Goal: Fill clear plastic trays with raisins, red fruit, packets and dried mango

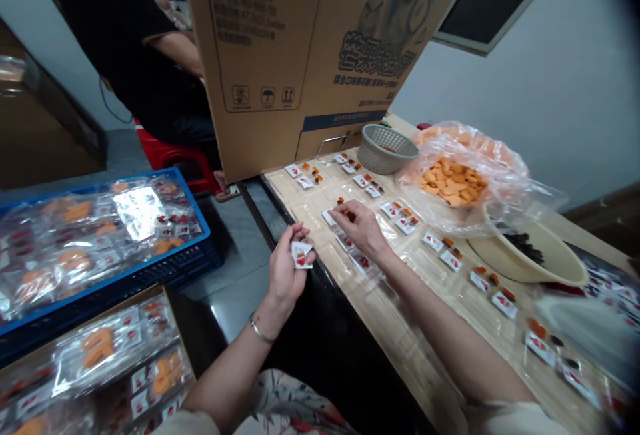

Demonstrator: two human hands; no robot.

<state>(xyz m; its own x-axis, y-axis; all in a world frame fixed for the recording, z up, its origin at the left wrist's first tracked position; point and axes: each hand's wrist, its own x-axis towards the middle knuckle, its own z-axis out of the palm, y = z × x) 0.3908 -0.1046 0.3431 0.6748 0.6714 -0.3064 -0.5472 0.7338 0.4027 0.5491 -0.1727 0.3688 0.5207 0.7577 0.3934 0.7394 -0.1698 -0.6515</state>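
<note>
Below me, the left hand (289,263) grasps small printed sachets (302,255), held just off the near edge of the counter (377,315). With the right hand (361,227), I reach over the clear trays (306,213), fingertips at a white sachet (329,217); I cannot tell whether they grip it. More sachets lie in rows on the counter beside small orange and dark pieces. Past them I see a plastic basket (381,161), a clear bag (505,185) of orange pieces and a cream bowl (555,255) with dark pieces. A large cardboard box (280,41) stands at the far left end, and a blue crate (195,238) of wrapped packs (75,258) sits off to the left.
</note>
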